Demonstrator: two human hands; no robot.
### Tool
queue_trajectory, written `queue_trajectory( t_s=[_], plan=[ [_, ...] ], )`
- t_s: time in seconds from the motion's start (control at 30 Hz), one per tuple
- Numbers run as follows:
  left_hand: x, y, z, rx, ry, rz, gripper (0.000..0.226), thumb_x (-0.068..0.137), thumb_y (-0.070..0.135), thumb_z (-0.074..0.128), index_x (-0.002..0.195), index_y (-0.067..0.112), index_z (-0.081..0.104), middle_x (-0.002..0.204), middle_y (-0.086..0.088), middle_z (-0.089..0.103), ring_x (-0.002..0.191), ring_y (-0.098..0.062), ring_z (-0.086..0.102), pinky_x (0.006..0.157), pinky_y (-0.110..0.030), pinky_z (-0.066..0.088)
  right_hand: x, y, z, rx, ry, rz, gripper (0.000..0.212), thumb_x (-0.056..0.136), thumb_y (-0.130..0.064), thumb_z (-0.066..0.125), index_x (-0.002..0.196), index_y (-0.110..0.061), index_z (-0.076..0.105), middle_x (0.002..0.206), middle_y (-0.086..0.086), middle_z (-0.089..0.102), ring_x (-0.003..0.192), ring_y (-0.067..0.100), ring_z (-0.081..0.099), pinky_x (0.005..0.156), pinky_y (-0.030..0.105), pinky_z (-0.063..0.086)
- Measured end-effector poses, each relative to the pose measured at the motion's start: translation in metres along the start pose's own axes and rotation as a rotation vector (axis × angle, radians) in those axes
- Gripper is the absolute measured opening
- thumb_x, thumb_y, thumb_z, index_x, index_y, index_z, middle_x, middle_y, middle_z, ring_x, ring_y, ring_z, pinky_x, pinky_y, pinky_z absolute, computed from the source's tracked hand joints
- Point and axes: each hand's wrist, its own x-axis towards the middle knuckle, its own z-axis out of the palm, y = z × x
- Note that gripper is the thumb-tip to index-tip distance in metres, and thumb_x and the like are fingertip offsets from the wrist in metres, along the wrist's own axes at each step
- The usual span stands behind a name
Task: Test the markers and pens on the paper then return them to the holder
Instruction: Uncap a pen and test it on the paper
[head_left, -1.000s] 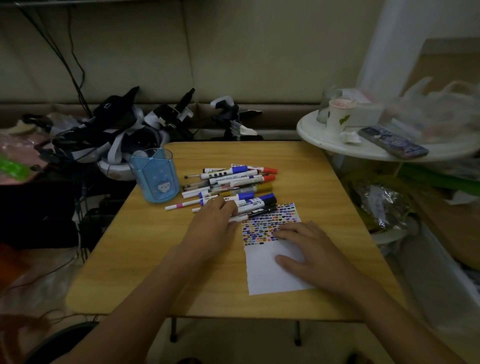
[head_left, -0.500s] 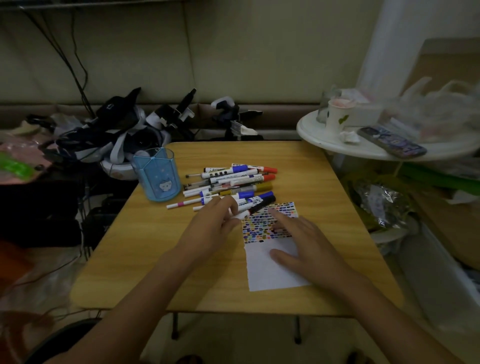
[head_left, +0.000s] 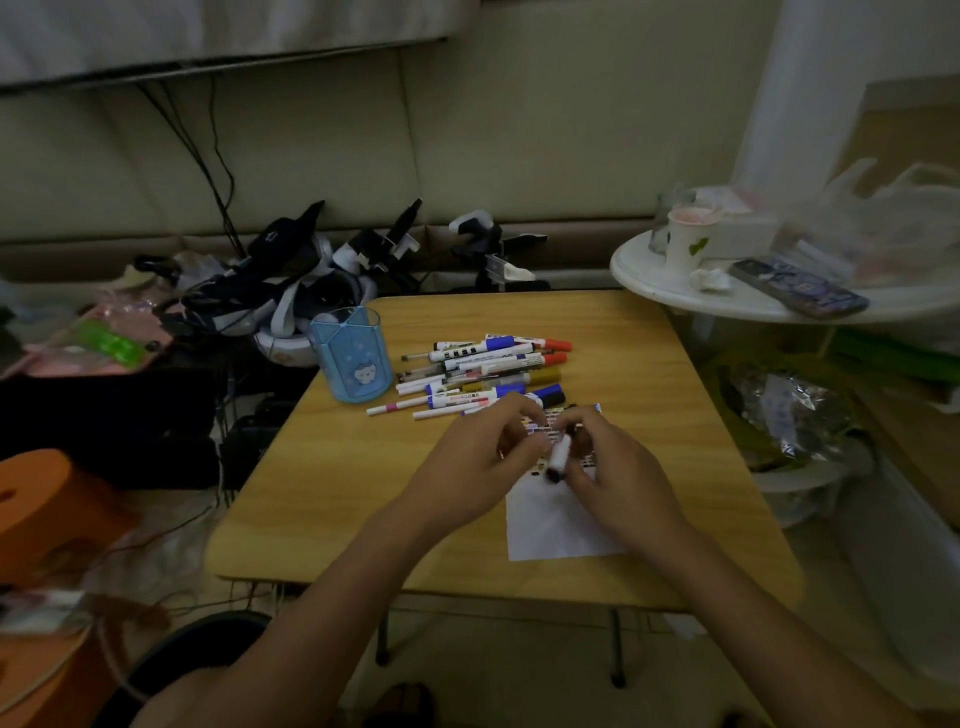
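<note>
— Wooden tabletop (head_left: 322, 499), dim room. What lies on it?

— A blue holder (head_left: 352, 361) near the far left corner, a heap of markers and pens (head_left: 483, 371) just beside it, and paper (head_left: 556, 525) with coloured test marks.

— And the hands?

— Both are raised over the paper. The left hand (head_left: 475, 462) and right hand (head_left: 605, 467) each pinch one white marker (head_left: 560, 453) between them; its dark end points toward the person. Possibly the cap, though it's too blurred to tell.

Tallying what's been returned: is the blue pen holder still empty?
Looks empty: no pens rise above the rim of the blue pen holder, and the markers lie loose on the table beside it.
</note>
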Motion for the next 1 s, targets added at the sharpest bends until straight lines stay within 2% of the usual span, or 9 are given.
queue_trajectory(
  t_s=[0.1, 0.17, 0.23, 0.4, 0.5, 0.57, 0.7, 0.83, 1.0],
  plan=[
    [0.008, -0.016, 0.004, 0.077, -0.007, 0.047, 0.029, 0.097, 0.026, 0.060, 0.124, 0.033, 0.056, 0.112, 0.015, 0.057, 0.099, 0.001, 0.057, 0.081, -0.021, 0.049, 0.002, -0.006, -0.007, 0.360, -0.045, 0.111, 0.010, 0.099, -0.026, 0.058, 0.103, -0.035, 0.057, 0.094, -0.015, 0.068, 0.083, 0.004, 0.066, 0.069, 0.028, 0.055],
    [0.011, -0.029, 0.010, 0.118, -0.054, 0.077, 0.044, 0.096, 0.032, 0.062, 0.138, 0.032, 0.051, 0.132, 0.012, 0.050, 0.118, -0.001, 0.049, 0.097, -0.024, 0.045, 0.005, -0.008, -0.011, 0.532, -0.074, 0.181, 0.009, 0.100, -0.022, 0.056, 0.098, -0.027, 0.063, 0.090, -0.008, 0.071, 0.083, 0.007, 0.068, 0.072, 0.025, 0.055],
    [0.015, -0.035, 0.017, 0.140, -0.110, 0.113, 0.049, 0.097, 0.039, 0.060, 0.143, 0.030, 0.047, 0.136, 0.011, 0.050, 0.123, -0.004, 0.046, 0.101, -0.028, 0.042, 0.006, -0.007, -0.014, 0.616, -0.071, 0.218, 0.012, 0.101, -0.019, 0.053, 0.098, -0.021, 0.065, 0.084, 0.001, 0.073, 0.082, 0.014, 0.070, 0.074, 0.028, 0.056],
    [0.030, -0.035, 0.032, 0.108, -0.136, 0.184, 0.030, 0.100, 0.040, 0.053, 0.126, 0.026, 0.057, 0.110, 0.008, 0.055, 0.101, -0.008, 0.050, 0.082, -0.028, 0.044, 0.007, 0.001, -0.016, 0.770, 0.009, 0.337, 0.011, 0.099, -0.015, 0.054, 0.096, -0.020, 0.063, 0.084, 0.008, 0.074, 0.083, 0.022, 0.072, 0.077, 0.034, 0.058],
    [0.033, -0.034, 0.041, 0.108, -0.175, 0.181, 0.020, 0.102, 0.040, 0.047, 0.111, 0.023, 0.055, 0.099, 0.006, 0.052, 0.088, -0.010, 0.048, 0.071, -0.032, 0.041, 0.011, 0.006, -0.015, 0.752, -0.042, 0.321, 0.018, 0.089, -0.037, 0.065, 0.087, -0.019, 0.065, 0.083, 0.005, 0.071, 0.083, 0.019, 0.068, 0.074, 0.033, 0.055],
    [0.032, -0.032, 0.042, 0.143, -0.216, 0.179, 0.019, 0.103, 0.038, 0.046, 0.110, 0.022, 0.054, 0.102, 0.005, 0.058, 0.089, -0.011, 0.051, 0.072, -0.035, 0.045, 0.011, 0.005, -0.016, 0.710, -0.050, 0.303, 0.028, 0.087, -0.044, 0.070, 0.081, -0.017, 0.065, 0.076, 0.000, 0.069, 0.075, 0.011, 0.065, 0.066, 0.024, 0.051],
    [0.037, -0.033, 0.039, 0.268, -0.250, 0.177, 0.012, 0.103, 0.028, 0.046, 0.110, 0.021, 0.053, 0.110, 0.003, 0.058, 0.098, -0.014, 0.048, 0.078, -0.033, 0.041, 0.010, 0.012, -0.013, 0.558, -0.048, 0.266, 0.020, 0.093, -0.026, 0.068, 0.074, -0.019, 0.067, 0.074, 0.003, 0.070, 0.074, 0.019, 0.066, 0.068, 0.038, 0.052],
    [0.038, -0.031, 0.035, 0.198, -0.306, 0.219, 0.014, 0.104, 0.032, 0.043, 0.107, 0.022, 0.052, 0.104, 0.005, 0.057, 0.092, -0.012, 0.049, 0.075, -0.034, 0.042, 0.012, 0.015, -0.013, 0.572, -0.065, 0.233, 0.037, 0.082, -0.053, 0.059, 0.069, -0.019, 0.066, 0.070, 0.003, 0.067, 0.066, 0.011, 0.061, 0.060, 0.022, 0.046],
    [0.042, -0.039, 0.032, 0.172, -0.411, 0.210, 0.011, 0.104, 0.040, 0.039, 0.099, 0.032, 0.043, 0.092, 0.011, 0.050, 0.079, -0.002, 0.039, 0.066, -0.022, 0.034, 0.010, 0.020, -0.006, 0.582, -0.114, 0.243, 0.030, 0.078, -0.055, 0.058, 0.064, -0.029, 0.063, 0.064, -0.002, 0.060, 0.062, 0.009, 0.055, 0.056, 0.022, 0.040]
  ],
)
